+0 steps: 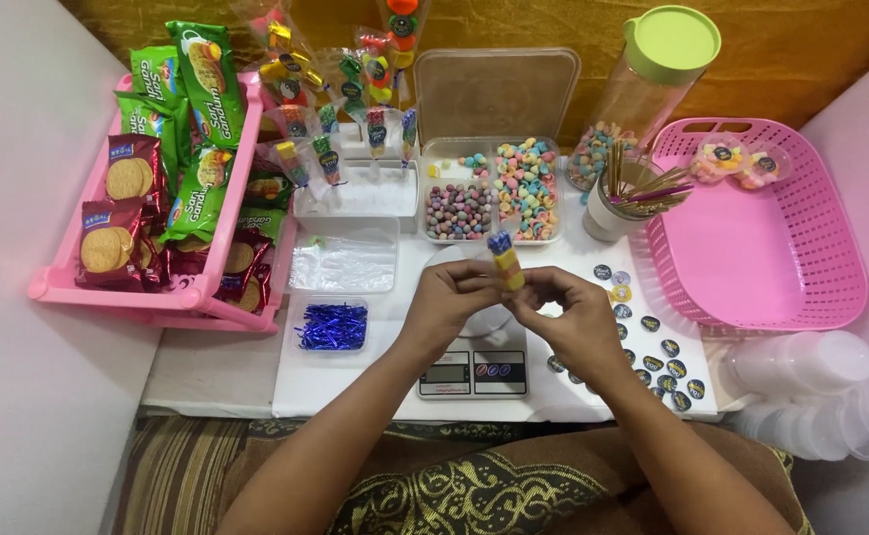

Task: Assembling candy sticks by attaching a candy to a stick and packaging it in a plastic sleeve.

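Left hand (446, 297) and right hand (571, 315) both pinch a small candy packet (505, 266), yellow with a blue twist tie at its top, held above the kitchen scale (474, 367) at centre. Risk: the neck appears not fully closed; a loosened pinch could spill candy onto the scale or among the round stickers (652, 347) on the right

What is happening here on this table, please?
A person holds a small clear candy packet with both hands, the left hand and right hand meeting above a kitchen scale. A blue twist tie sits at the packet's top. Behind it lies a divided tray of candies. A pink basket on the right holds two filled packs, and round stickers lie beside it.
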